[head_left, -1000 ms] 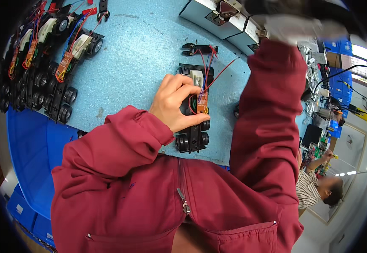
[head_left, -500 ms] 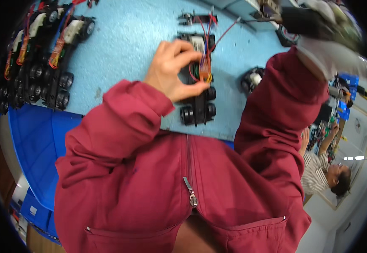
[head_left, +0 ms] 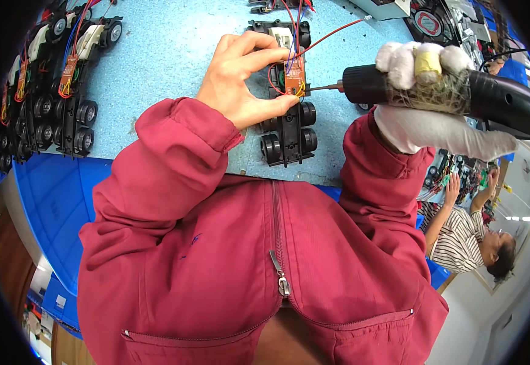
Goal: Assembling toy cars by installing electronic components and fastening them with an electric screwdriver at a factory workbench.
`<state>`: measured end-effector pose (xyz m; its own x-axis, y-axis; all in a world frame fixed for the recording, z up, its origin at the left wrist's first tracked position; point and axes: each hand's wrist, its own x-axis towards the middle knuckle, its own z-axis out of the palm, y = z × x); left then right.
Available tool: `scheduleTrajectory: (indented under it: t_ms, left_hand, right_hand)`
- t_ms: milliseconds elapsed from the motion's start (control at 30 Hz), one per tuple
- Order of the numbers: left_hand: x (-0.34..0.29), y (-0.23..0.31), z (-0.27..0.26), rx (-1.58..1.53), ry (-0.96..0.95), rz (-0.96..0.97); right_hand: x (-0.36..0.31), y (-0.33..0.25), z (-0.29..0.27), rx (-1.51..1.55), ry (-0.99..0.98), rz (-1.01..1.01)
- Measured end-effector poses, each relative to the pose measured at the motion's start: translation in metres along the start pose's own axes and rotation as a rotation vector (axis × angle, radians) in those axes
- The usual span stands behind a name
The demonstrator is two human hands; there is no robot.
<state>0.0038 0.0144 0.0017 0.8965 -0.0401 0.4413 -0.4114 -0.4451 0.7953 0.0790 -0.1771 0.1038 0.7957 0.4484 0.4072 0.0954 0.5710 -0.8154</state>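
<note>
A black toy vehicle chassis [head_left: 289, 135] with several wheels lies on the light blue tabletop [head_left: 167, 61]. My bare left hand [head_left: 234, 82] pinches the orange circuit board [head_left: 294, 74] on it, thumb at the near end and fingers at the far end. Red, blue and yellow wires run from the board. My right hand [head_left: 438, 129], in a white glove with yellow tape around one finger, grips a black electric screwdriver [head_left: 365, 85]. The tool lies nearly level, its thin bit pointing left beside the board's right edge. Whether the bit touches anything, I cannot tell.
Several similar wired chassis [head_left: 82, 112] stand along the table's left. A blue bin [head_left: 52, 213] is below that edge. At the back right is a round black part with a red ring [head_left: 428, 23]. Another person in a striped top [head_left: 459, 243] works at the right.
My right hand, blurred at the upper right before, has come down and left with the screwdriver, bringing its bit to the board. My left hand keeps its pinch on the board.
</note>
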Motion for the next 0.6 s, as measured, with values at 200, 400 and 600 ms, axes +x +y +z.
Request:
scheduleTrajectory:
  t_ms: [200, 400, 600]
  left_hand:
    - [0.002, 0.002, -0.002, 0.012, -0.023, -0.025]
    - [-0.001, 0.001, 0.001, 0.009, 0.039, -0.039]
    - [0.006, 0.012, 0.015, 0.025, 0.096, -0.011]
  right_hand:
    - [-0.001, 0.006, 0.01, 0.057, 0.082, 0.008]
    - [0.001, 0.024, 0.029, -0.117, 0.097, -0.205]
    - [0.002, 0.022, 0.036, -0.042, 0.105, -0.304]
